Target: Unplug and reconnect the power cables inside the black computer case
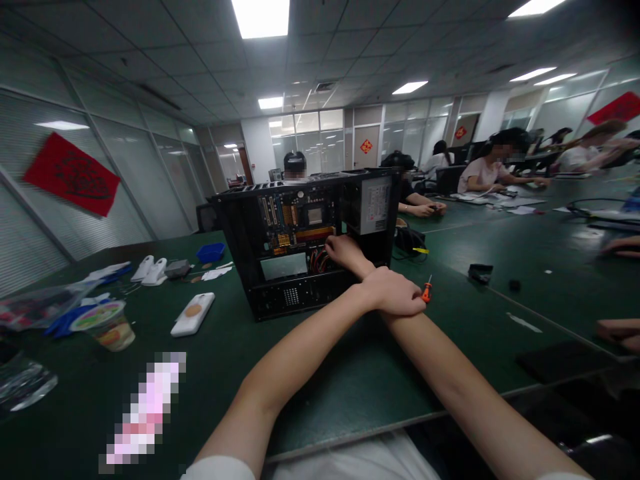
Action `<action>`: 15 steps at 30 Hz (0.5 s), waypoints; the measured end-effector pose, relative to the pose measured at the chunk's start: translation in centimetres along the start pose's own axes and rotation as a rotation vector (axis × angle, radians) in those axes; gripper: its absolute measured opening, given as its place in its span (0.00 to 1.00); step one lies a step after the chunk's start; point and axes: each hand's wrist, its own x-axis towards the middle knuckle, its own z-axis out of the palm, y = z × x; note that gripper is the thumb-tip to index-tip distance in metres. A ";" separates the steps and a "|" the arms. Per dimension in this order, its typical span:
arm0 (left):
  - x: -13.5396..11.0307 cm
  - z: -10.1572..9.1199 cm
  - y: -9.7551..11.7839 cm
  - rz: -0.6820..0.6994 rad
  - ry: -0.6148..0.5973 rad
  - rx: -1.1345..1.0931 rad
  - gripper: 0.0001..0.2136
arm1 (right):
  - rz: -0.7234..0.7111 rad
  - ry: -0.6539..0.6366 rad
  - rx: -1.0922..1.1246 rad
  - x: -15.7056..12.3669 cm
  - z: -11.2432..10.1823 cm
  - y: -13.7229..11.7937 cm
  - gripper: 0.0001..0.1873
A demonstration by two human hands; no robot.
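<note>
Well, right hand (346,253) at computer case (325,291)

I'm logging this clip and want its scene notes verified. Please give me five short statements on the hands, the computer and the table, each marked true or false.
1. The right hand is inside the computer case, near the cables. True.
2. The left hand is inside the case too. False: it lies across the right arm, outside the case.
3. A screwdriver with an orange handle is in view. True.
4. A panel covers the near side of the case. False: that side is open, showing the circuit board.
5. The blue tray is right of the case. False: the tray is left of it in the picture.
</note>
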 end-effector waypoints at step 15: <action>-0.9 -0.2 7.0 0.436 -0.008 -0.217 0.21 | -0.351 0.023 0.494 -6.5 -2.7 -6.7 0.14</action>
